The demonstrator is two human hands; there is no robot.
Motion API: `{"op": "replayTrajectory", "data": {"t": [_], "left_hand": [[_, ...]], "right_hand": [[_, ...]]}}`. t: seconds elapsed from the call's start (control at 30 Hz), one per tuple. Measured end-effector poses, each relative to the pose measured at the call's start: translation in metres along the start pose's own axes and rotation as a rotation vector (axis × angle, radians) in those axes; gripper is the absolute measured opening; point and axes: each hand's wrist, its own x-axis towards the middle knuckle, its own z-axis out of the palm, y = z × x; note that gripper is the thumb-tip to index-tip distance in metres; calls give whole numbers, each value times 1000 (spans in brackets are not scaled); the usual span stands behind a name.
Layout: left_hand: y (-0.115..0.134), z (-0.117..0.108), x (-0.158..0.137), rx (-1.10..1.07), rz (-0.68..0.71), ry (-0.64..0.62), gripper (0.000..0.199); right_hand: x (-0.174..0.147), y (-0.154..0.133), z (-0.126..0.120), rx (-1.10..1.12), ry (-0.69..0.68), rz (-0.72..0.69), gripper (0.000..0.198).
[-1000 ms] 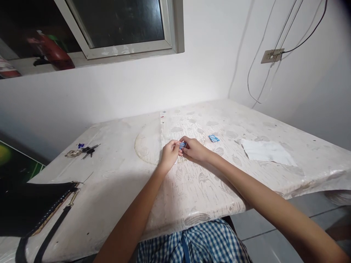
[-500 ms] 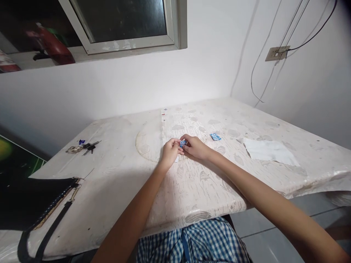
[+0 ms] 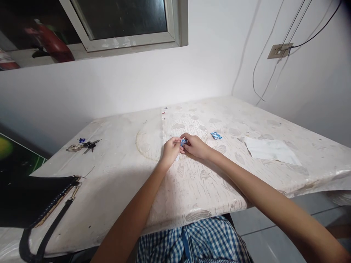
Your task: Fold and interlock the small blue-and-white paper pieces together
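Both my hands meet over the middle of the table, pinching a small blue-and-white printed packet (image 3: 183, 142) between them. My left hand (image 3: 172, 149) grips its left side with bent fingers. From the right, my right hand (image 3: 195, 145) holds the other side, thumb and fingers curled round it. Much of the packet is hidden by the fingers. A bit of white, perhaps paper, (image 3: 177, 157) shows under my left hand. To the right of my hands a similar blue-and-white packet (image 3: 216, 136) lies flat on the table.
A white cloth (image 3: 271, 151) lies on the right of the table (image 3: 120, 204). At the left are keys (image 3: 89, 146) and a black case with a strap (image 3: 41, 201). Behind stands the wall with a window (image 3: 123, 22) and a socket (image 3: 279, 50) with hanging wires.
My hands stay together on the packet, with only a slight shift of the fingers and its tilt. The whole view has moved a little.
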Motion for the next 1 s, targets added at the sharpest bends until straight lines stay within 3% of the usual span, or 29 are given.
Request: {"op": "replayTrajectory", "data": {"t": [0.23, 0.37, 0.43, 0.47, 0.57, 0.67, 0.83, 1.0], "left_hand": [[9, -1, 1, 34, -55, 43, 8], [26, -16, 0, 85, 52, 197, 17], [35, -28, -3, 169, 135, 205, 15], [38, -34, -5, 219, 144, 165, 14], [45, -48, -15, 464, 111, -190, 13], [45, -55, -23, 660, 164, -379, 23], [38, -56, -26, 838, 167, -475, 25], [41, -54, -24, 721, 217, -438, 10]], "right_hand": [[2, 6, 1, -40, 22, -56, 32], [2, 6, 1, -53, 29, -74, 32], [2, 6, 2, -57, 31, -99, 30], [2, 6, 2, -56, 32, -109, 29], [1, 5, 3, -50, 29, -126, 29], [1, 5, 3, -42, 24, -142, 30], [1, 5, 4, -28, 26, -136, 32], [2, 8, 7, -42, 38, -154, 32]]}}
